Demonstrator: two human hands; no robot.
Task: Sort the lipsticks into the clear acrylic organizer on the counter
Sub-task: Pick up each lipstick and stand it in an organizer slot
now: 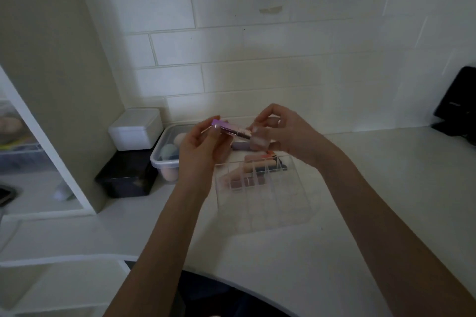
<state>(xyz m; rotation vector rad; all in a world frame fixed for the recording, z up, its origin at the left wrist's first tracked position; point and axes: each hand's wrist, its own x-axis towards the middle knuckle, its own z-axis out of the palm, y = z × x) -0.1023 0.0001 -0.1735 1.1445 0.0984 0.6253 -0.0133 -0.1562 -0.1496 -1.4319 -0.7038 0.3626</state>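
A clear acrylic organizer (265, 203) with a grid of compartments stands on the white counter (360, 188). Its far compartments hold several lipsticks (257, 165); the near ones look bare. Above its far edge my left hand (203, 147) holds a pink-purple lipstick tube (229, 129) level by its coloured end. My right hand (286, 134) pinches a pale translucent cap (260, 140) at the tube's other end. Whether cap and tube touch is unclear. A lilac lipstick (240, 146) lies behind, partly hidden by my fingers.
A clear plastic tub (162, 154) with makeup sponges sits left of the organizer. A white lidded box (136, 128) rests on a black box (128, 175) in the corner. A black object (458, 103) stands at the far right. Tiled wall behind.
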